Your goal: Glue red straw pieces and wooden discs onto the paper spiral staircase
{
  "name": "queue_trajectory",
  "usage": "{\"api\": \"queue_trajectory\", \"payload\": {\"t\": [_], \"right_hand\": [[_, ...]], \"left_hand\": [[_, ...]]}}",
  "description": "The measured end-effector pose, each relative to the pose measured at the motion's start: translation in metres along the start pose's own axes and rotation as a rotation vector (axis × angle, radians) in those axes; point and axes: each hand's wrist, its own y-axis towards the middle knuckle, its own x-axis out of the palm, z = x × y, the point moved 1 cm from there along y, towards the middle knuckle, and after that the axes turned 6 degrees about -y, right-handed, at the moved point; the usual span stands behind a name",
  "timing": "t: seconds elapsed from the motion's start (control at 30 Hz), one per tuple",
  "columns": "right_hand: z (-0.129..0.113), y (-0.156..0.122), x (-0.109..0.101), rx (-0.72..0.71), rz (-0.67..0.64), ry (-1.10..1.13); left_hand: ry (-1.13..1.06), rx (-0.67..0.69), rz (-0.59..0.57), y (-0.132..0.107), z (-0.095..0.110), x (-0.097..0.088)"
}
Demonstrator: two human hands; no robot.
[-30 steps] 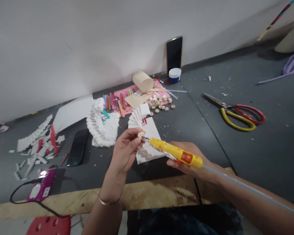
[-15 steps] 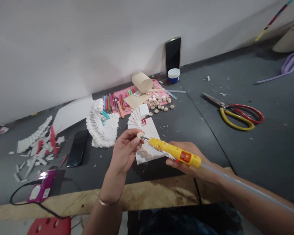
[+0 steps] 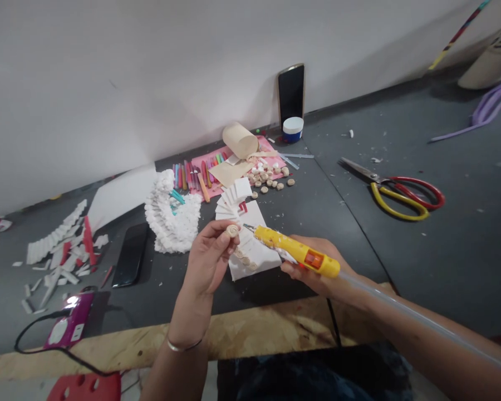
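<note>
My left hand (image 3: 209, 262) pinches a small beige rolled spiral piece (image 3: 232, 230) between thumb and fingertips, held above a white sheet (image 3: 256, 250) with a few similar spirals on it. My right hand (image 3: 317, 270) grips a yellow glue gun (image 3: 296, 252) with an orange switch and a clear glue stick trailing back along my forearm. Its metal nozzle points at the spiral piece, a small gap away from it.
Red-and-yellow scissors (image 3: 401, 189) lie at the right. A white ruffled paper piece (image 3: 169, 214), a black phone (image 3: 129, 255), a pink tray of pens (image 3: 217, 167), a beige roll (image 3: 239, 139), loose spirals, white foam strips (image 3: 58, 245) and a purple power device (image 3: 69, 323) lie about.
The glue gun's tip has drawn back slightly from the spiral piece, which it touched before. My left hand has shifted a little to the left with the piece.
</note>
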Motion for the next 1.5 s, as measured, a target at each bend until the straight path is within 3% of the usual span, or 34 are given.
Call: {"api": "queue_trajectory", "payload": {"t": [0.13, 0.3, 0.47, 0.6, 0.87, 1.3, 1.5], "right_hand": [[0.012, -0.003, 0.003, 0.071, 0.134, 0.094], [0.009, 0.001, 0.001, 0.169, 0.150, 0.290], [0.004, 0.006, 0.000, 0.278, 0.181, 0.302], [0.005, 0.007, 0.000, 0.277, 0.174, 0.298], [0.007, 0.008, 0.001, 0.322, 0.184, 0.312], [0.009, 0.008, 0.000, 0.274, 0.168, 0.305], [0.010, 0.007, -0.001, 0.267, 0.156, 0.286]], "left_hand": [[-0.015, 0.089, 0.043, 0.004, 0.006, -0.007], [0.056, 0.183, 0.122, 0.006, 0.016, -0.017], [0.226, 0.132, 0.120, 0.005, 0.016, -0.027], [0.264, 0.086, 0.116, 0.008, 0.012, -0.035], [0.608, 0.139, 0.182, 0.015, 0.001, -0.050], [0.993, 0.355, 0.074, 0.010, -0.002, -0.046], [1.070, 0.356, 0.033, 0.006, 0.002, -0.044]]}}
